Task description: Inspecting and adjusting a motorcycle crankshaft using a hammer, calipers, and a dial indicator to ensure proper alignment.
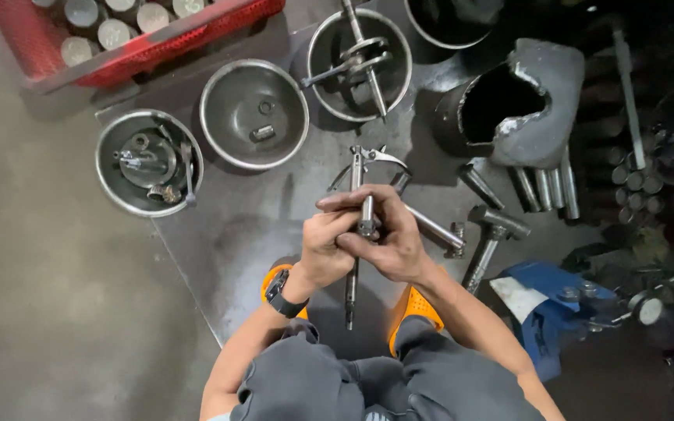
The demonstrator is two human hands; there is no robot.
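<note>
Both hands (362, 234) clenched on metal shaft (351, 284), apparently near 3 steel bowls (253, 113).

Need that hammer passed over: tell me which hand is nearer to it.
Right. The right hand grips the metal shaft just left of the hammer; the left hand is farther left.

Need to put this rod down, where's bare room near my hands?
Bare metal sheet lies between the middle steel bowl and your left hand. Right of the rod it is crowded: hammer, loose shafts.
</note>
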